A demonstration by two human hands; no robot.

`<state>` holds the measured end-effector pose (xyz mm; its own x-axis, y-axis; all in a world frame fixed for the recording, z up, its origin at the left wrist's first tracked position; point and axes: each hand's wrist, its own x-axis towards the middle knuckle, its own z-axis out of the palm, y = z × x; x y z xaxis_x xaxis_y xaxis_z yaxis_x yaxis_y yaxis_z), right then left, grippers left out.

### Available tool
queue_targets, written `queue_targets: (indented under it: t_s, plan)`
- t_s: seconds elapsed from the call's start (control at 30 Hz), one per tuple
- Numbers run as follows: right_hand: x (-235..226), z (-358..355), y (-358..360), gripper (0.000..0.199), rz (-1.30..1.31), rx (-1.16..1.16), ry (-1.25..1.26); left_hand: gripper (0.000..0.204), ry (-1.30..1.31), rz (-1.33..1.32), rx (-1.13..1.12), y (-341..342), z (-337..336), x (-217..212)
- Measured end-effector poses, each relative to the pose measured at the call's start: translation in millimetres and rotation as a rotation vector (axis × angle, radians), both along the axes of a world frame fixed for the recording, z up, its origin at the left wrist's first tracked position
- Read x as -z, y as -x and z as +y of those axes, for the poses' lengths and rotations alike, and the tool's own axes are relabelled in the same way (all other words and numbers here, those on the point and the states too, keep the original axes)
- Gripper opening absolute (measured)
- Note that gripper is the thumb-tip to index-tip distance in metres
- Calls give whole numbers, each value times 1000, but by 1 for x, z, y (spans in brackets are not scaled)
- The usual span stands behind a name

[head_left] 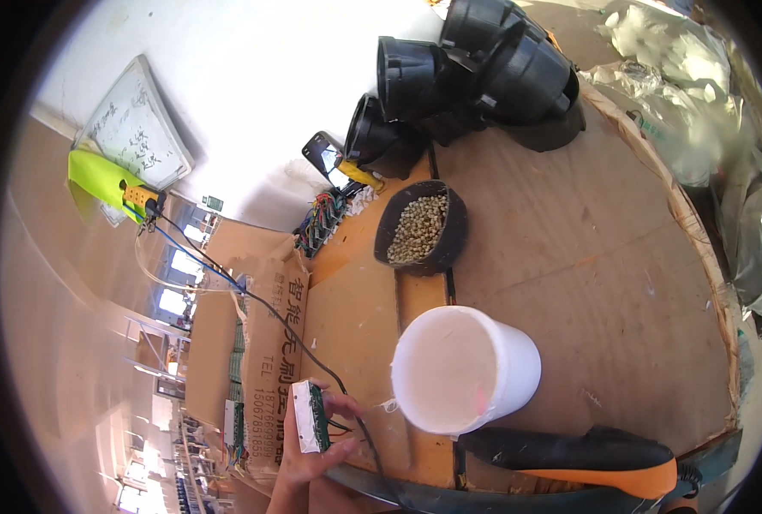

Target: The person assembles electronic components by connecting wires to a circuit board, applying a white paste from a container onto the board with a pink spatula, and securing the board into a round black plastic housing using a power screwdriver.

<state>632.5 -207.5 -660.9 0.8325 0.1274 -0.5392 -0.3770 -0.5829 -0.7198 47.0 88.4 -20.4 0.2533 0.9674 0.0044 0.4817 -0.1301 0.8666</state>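
My left hand (pixel 297 458) comes up from the lower edge, its fingers and thumb closed round a controller module (pixel 310 417) with a white face and a green circuit board along its side. Short dark wires hang off the module's right side. A black cable (pixel 316 367) runs down past the fingers. Close by on the right stands a white plastic bucket (pixel 518 364) with a pale, cloudy filling. An orange and black handheld tool (pixel 586 463) lies below the bucket. My right hand is not in view.
A cardboard box (pixel 214 343) holding more green-edged modules stands to the left. Farther back are a black bowl (pixel 456 231) of small brass-coloured parts, a bundle of wired connectors (pixel 322 218), a phone (pixel 322 157), and several black plastic housings (pixel 522 77). A yellow power strip (pixel 141 197) hangs at the left.
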Motion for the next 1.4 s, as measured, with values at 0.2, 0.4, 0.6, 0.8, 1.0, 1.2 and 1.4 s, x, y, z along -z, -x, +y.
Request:
queue_targets:
  t_s: [0.2, 0.4, 0.6, 0.8, 1.0, 1.2, 1.4]
  plan:
    - [-22, -2, 8, 44, 151, 210, -244, 80, -39, -36, -2, 16, -8, -11]
    - [-34, 4, 4, 47, 304, 361, -412, 80, -25, -20, -52, 31, -19, -2]
    - [-43, 12, 16, 49, 521, 556, -631, 79, -54, -30, -15, 27, -17, -3]
    - [-91, 5, 19, 52, 832, 662, -888, 74, -43, -238, -11, 33, -26, -5]
    - [-254, -88, 18, 50, 7, -383, -1150, 71, -101, -348, 29, 55, -29, -31]
    - [-604, 54, 245, 38, -592, -649, -867, 66, -94, -656, -75, 60, -40, -34]
    - [-648, 165, 332, 25, -1344, -1801, -746, 70, -280, -609, 163, 58, -73, -21]
